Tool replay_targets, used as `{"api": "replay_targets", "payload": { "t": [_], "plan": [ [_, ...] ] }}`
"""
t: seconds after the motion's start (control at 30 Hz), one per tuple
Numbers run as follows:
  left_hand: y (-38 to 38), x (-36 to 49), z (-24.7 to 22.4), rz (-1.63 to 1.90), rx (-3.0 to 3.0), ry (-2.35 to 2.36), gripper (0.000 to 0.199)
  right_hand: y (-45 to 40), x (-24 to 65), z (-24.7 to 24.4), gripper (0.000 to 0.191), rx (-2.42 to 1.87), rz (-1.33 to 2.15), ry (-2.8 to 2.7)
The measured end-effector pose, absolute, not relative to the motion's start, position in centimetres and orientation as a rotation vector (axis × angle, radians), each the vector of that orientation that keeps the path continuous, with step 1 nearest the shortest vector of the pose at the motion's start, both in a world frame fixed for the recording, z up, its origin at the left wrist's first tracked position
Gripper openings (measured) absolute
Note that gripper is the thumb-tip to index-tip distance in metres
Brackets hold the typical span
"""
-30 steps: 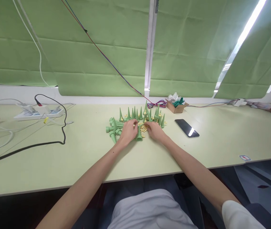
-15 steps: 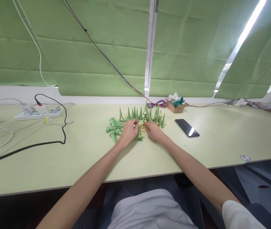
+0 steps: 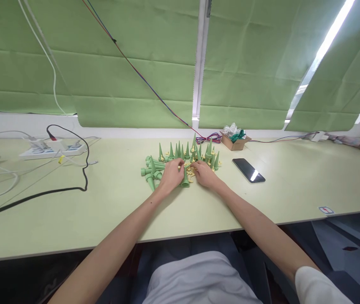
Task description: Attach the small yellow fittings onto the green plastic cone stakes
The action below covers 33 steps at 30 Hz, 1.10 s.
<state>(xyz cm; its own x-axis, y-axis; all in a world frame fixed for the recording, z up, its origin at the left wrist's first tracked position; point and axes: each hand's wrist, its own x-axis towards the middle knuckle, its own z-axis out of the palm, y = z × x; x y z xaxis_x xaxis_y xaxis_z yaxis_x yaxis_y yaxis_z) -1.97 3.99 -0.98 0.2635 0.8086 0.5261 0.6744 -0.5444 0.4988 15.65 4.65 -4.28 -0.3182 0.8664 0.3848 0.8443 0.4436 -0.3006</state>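
My left hand has its fingers closed at the upper end of a green cone, whose wide end points toward me. Just right of it, my right hand is pinched near the same end; anything between its fingertips is too small to make out. Small yellow pieces lie in a pile between the hands. Several green cones stand upright behind them, one of the tallest near the middle, some with yellow pieces attached. More green cones lie on their sides left of my left hand.
A black phone lies to the right. Behind it are a small cardboard box with plastic and green material, and coiled wires. A power strip with cables occupies the left side of the table.
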Motion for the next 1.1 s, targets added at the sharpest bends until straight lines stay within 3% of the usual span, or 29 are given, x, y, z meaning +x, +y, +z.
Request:
{"api": "replay_targets", "payload": {
  "t": [1.1],
  "plan": [
    [3.73, -1.86, -0.88, 1.132, 2.361, 1.393, 0.021, 4.57, 15.62, -4.18, 0.029, -1.445, 0.117, -2.167]
  ]
}}
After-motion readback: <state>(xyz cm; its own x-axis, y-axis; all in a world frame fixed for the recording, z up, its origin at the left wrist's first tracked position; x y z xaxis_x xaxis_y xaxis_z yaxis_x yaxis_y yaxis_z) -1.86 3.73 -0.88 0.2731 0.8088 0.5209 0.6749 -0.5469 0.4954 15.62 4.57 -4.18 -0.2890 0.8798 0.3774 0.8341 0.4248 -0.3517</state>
